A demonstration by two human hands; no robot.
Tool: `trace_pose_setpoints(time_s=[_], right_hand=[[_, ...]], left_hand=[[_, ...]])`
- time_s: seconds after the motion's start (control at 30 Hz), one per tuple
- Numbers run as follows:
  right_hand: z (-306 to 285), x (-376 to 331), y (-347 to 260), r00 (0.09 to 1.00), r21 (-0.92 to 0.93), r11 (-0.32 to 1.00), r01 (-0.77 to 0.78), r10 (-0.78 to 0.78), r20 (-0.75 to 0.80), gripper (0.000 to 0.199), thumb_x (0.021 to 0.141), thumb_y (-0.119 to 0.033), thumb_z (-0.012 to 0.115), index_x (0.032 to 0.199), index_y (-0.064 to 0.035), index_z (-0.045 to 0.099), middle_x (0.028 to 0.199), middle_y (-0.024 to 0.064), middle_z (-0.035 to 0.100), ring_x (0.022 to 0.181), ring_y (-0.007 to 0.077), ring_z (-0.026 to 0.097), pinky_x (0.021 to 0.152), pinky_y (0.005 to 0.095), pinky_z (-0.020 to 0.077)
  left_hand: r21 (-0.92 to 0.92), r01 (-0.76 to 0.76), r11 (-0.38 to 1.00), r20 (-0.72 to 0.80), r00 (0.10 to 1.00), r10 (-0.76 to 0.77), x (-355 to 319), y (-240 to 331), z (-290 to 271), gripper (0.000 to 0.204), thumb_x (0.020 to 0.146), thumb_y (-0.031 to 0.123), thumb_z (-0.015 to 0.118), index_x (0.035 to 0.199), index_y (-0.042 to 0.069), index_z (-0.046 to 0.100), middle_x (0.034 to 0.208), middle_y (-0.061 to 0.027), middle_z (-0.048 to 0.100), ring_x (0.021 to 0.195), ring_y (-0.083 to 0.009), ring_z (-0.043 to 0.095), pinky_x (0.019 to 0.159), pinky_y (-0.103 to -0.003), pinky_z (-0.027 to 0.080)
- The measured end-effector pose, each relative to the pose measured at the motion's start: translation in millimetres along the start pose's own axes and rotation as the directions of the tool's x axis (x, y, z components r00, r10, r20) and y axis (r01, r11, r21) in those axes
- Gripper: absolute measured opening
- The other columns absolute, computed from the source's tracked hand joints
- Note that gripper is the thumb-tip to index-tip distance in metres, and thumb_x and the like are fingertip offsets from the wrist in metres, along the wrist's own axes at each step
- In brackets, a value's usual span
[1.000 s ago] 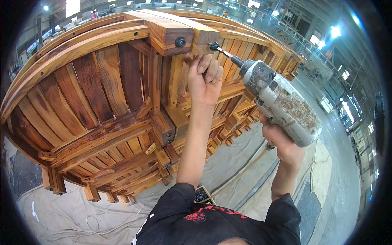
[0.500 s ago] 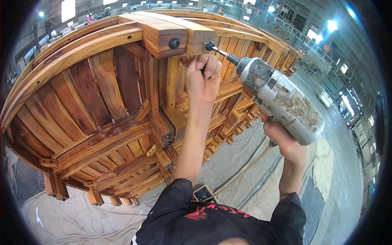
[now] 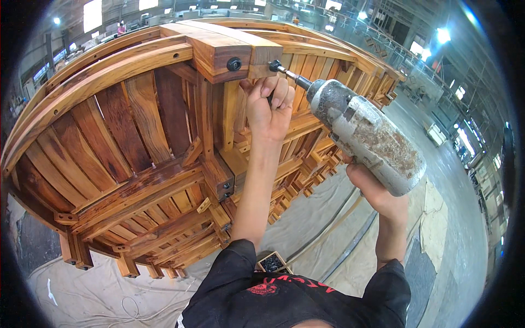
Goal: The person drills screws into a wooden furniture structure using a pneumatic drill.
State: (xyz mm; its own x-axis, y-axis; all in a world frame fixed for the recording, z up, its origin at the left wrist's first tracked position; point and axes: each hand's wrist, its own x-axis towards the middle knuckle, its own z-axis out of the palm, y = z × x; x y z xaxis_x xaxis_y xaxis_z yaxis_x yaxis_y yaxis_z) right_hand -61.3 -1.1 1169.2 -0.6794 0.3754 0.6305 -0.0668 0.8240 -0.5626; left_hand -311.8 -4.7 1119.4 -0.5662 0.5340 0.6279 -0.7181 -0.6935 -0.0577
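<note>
My right hand (image 3: 377,188) grips a worn, silver-grey impact wrench (image 3: 377,136) by its handle. The long driver bit (image 3: 292,75) points up and left and meets a black bolt (image 3: 274,65) at the end face of a wooden beam (image 3: 265,57). Just below that beam is my left hand (image 3: 270,106), its fingers curled with a small dark thing showing between them; what it is I cannot make out. A second black bolt (image 3: 234,64) sits in the neighbouring beam end (image 3: 210,60). Both beams belong to a large, curved, slatted wooden frame (image 3: 131,115).
A small wooden box (image 3: 274,262) of black hardware stands on the floor near my body. Pale sheeting (image 3: 306,229) covers the floor, with a hose (image 3: 328,232) running across it. The frame's slats and protruding posts (image 3: 126,265) fill the left side. Workshop equipment stands behind.
The wrench and my right hand have shifted slightly left. The bolt at the bit appears closer to the beam. My left hand stays curled, almost in the same place.
</note>
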Motion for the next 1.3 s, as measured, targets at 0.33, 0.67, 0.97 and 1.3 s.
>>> trace_pose_setpoints(time_s=[0.33, 0.67, 0.97, 1.3], right_hand=[[-8.5, 5.1, 0.7, 0.991, -0.229, 0.965, 0.131, -0.118, 0.069, 0.039, 0.07, -0.009, 0.078, 0.107, -0.0054, 0.065, 0.102, 0.0068, 0.067, 0.093, 0.0212, 0.062, 0.086, 0.0321, 0.0458], [-1.7, 9.8, 5.1, 0.98, -0.318, 0.93, 0.187, -0.2, -0.006, 0.025, 0.074, -0.001, 0.067, 0.099, -0.0037, 0.068, 0.087, 0.0039, 0.068, 0.08, 0.0148, 0.063, 0.071, 0.0299, 0.0498], [1.2, 6.5, 17.3, 0.999, -0.2, 0.978, 0.052, -0.049, 0.021, 0.05, 0.067, -0.012, 0.081, 0.112, -0.0047, 0.06, 0.111, 0.0105, 0.058, 0.105, 0.026, 0.052, 0.093, 0.0366, 0.0384], [4.8, 11.4, 14.7, 0.984, -0.342, 0.925, 0.166, -0.179, -0.008, 0.022, 0.076, 0.0, 0.068, 0.097, -0.0044, 0.068, 0.089, 0.0032, 0.068, 0.082, 0.0144, 0.064, 0.073, 0.0289, 0.0498]], left_hand=[[0.005, -0.047, 0.999, -0.076, 0.996, 0.047, 1.1, -3.6, 7.1, 0.032, 0.098, 0.011, 0.032, 0.066, 0.013, 0.034, 0.06, 0.0018, 0.032, 0.048, -0.01, 0.03, 0.049, -0.025, 0.026], [-0.032, -0.036, 0.999, -0.078, 0.996, 0.034, 0.9, -6.6, 9.9, 0.032, 0.1, 0.014, 0.033, 0.068, 0.012, 0.036, 0.062, 0.0035, 0.034, 0.046, -0.0092, 0.031, 0.047, -0.025, 0.026], [-0.034, -0.038, 0.999, -0.123, 0.992, 0.033, 0.4, -4.2, 8.8, 0.032, 0.1, 0.015, 0.034, 0.068, 0.013, 0.037, 0.061, 0.0041, 0.034, 0.046, -0.0095, 0.031, 0.047, -0.025, 0.027], [0.023, -0.079, 0.997, -0.192, 0.978, 0.082, -4.2, -5.1, 24.5, 0.031, 0.1, 0.015, 0.034, 0.069, 0.013, 0.037, 0.061, 0.004, 0.035, 0.046, -0.0095, 0.032, 0.047, -0.025, 0.027]])
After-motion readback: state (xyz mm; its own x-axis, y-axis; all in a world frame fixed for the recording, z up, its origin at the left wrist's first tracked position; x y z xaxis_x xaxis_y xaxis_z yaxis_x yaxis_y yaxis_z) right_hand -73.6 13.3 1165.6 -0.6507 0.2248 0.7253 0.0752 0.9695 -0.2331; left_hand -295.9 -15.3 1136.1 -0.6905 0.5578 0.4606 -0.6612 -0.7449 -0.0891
